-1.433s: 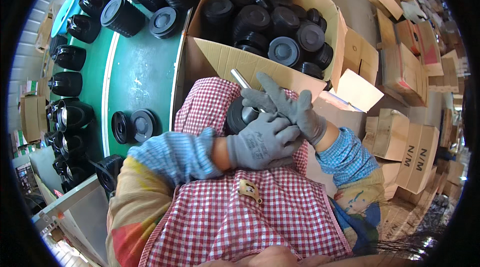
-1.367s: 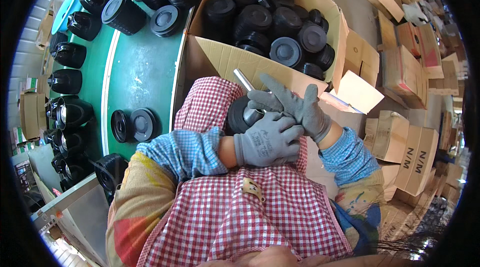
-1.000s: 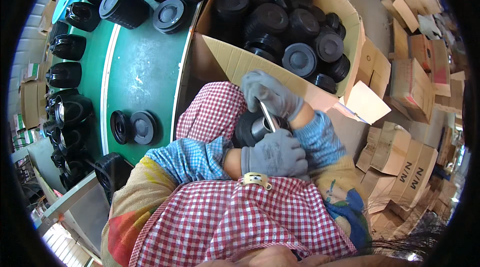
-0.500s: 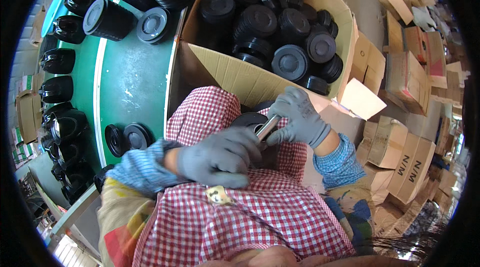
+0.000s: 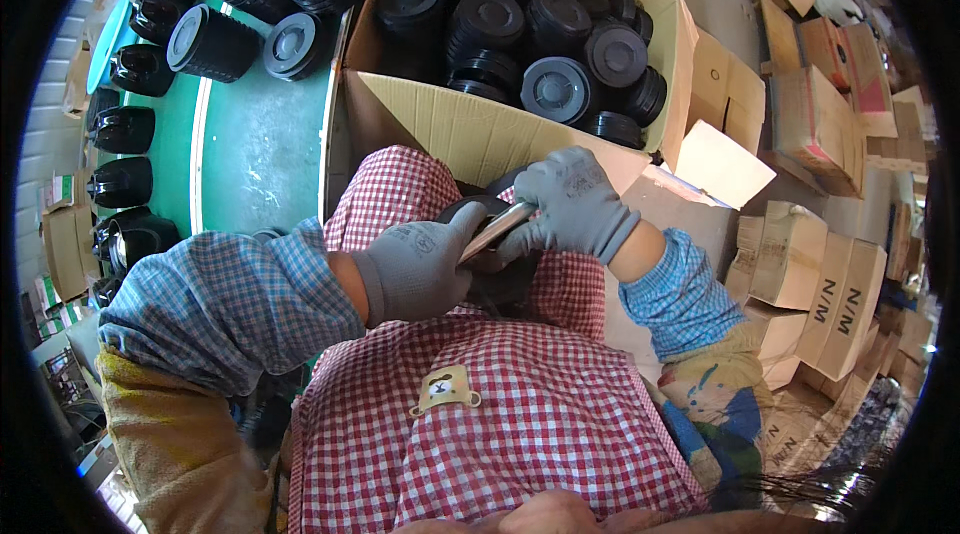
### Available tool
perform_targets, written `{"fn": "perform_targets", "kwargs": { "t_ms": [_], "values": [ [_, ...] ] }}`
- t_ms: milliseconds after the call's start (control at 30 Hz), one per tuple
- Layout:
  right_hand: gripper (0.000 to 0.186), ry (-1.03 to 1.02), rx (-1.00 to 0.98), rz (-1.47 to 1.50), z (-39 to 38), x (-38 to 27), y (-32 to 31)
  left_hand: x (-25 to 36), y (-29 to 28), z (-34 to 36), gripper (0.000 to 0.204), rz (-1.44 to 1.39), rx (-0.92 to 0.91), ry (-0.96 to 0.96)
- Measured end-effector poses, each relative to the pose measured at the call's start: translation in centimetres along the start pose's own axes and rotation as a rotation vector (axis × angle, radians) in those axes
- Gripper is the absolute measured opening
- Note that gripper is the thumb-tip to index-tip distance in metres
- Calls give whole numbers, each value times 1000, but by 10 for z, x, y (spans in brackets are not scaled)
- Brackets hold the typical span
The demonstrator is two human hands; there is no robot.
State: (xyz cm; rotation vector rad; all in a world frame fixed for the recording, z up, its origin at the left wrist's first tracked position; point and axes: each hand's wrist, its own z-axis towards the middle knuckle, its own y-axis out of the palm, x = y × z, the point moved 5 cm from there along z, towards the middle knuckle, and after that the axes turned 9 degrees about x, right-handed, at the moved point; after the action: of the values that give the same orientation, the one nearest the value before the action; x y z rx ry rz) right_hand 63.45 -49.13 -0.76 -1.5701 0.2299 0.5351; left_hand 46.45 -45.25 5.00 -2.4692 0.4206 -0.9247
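Note:
My gloved right hand [image 5: 578,202] is closed round the upper end of a shiny metal bar-shaped tool [image 5: 497,231], which slants down to the left over my lap. At its lower end, my gloved left hand [image 5: 415,269] is closed with its thumb raised beside the metal. Its other fingertips are hidden. Partly covered by both hands, a dark round part [image 5: 468,210] rests between my knees. A red-and-white checked apron [image 5: 500,434] covers my lap.
Beyond my knees stands an open cardboard box [image 5: 470,129] holding many black round lids [image 5: 556,91]. On the left, a green table [image 5: 255,149] carries stacked black lids [image 5: 212,42] and a row of glossy black housings [image 5: 122,181]. Cardboard cartons [image 5: 820,129] are piled at right.
My left hand, blurred before, has come up and left, its thumb now raised. My left forearm has swung outward over the table edge. The right hand and tool have shifted slightly up and left.

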Motion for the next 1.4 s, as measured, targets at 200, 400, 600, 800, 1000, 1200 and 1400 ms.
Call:
{"fn": "perform_targets", "kwargs": {
  "t_ms": [200,400,600,800,1000,1200,1400],
  "values": [
    [80,326,-55,-83,-34,-29,-15,-3,-15,20,56,421,-121,317],
    [35,346,326,-3,-74,-54,-22,-19,-20,78,43,763,25,644],
    [34,261,434,176,-63,8,-22,-4,-68,-22,53,351,1060,892],
    [34,858,825,897,-101,64,-26,-81,88,-63,39,793,639,1148],
    [30,858,875,1131,-115,62,17,-111,82,-34,44,887,629,911],
    [18,682,779,1018,-59,70,7,-154,-5,-94,32,170,880,522],
    [22,237,389,386,117,-46,61,-290,-47,-178,14,-1528,1316,170]
  ]
}}
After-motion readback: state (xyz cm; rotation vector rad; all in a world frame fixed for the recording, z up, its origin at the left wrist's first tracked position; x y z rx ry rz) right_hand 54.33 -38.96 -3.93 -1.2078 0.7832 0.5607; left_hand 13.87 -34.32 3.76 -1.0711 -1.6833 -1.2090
